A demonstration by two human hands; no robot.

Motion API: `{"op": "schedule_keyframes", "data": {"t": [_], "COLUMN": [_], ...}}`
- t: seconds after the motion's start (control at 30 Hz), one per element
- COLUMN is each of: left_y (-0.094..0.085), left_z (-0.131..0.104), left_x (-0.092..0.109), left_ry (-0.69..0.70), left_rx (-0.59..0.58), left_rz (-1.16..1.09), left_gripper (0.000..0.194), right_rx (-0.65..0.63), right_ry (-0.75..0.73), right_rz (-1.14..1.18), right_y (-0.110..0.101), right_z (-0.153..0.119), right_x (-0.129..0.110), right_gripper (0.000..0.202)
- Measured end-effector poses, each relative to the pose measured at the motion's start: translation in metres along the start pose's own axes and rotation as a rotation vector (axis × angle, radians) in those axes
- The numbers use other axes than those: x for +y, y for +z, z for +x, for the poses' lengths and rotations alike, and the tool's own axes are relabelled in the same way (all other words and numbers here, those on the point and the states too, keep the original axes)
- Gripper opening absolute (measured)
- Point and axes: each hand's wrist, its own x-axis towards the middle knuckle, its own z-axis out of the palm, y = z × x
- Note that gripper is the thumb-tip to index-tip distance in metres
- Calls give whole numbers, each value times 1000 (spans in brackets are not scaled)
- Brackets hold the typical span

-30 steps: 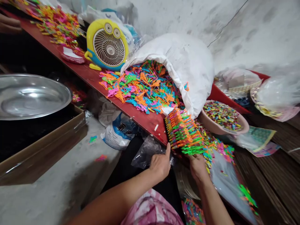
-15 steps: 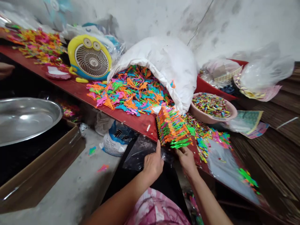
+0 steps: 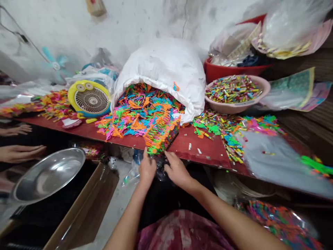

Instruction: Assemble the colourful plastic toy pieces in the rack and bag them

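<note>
A stack of small plastic pieces [image 3: 161, 132], mostly orange and green, stands at the front edge of the red table [image 3: 203, 147]. My left hand [image 3: 147, 167] is at the stack's near left corner, one finger pointing up against it and the others curled. On the near right side, my right hand [image 3: 177, 169] has its thumb and forefinger apart, with fingertips close to the stack. Nothing shows in either palm. Behind the stack, loose colourful pieces [image 3: 135, 114] spill from a white sack [image 3: 166, 69]. Dark clear plastic [image 3: 161, 170] hangs between my hands.
A pink basin [image 3: 234, 100] of small tubes and a grey plastic sheet [image 3: 275, 152] lie to the right. A yellow fan [image 3: 91, 99] stands left. Another person's hands [image 3: 22, 152] are beside a metal bowl [image 3: 49, 175] at the far left, above a cardboard box [image 3: 83, 208].
The view has turned and levelled. The stack has moved left along the table edge, nearer the spilled pieces, with my hands beside it. The other person's hands now show more.
</note>
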Motion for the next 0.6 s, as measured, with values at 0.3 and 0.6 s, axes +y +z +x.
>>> {"op": "schedule_keyframes", "data": {"t": [0.3, 0.6], "left_y": [13, 16], "left_z": [-13, 1], "left_x": [-18, -5], "left_ry": [11, 83], "left_rx": [161, 194], "left_rz": [-314, -212], "left_gripper": [78, 41], "right_rx": [76, 306], "right_ry": [-1, 138], "right_rz": [308, 272], "right_y": [-6, -64], "right_z": [34, 111], "right_x": [20, 102], "right_gripper": [54, 55]}}
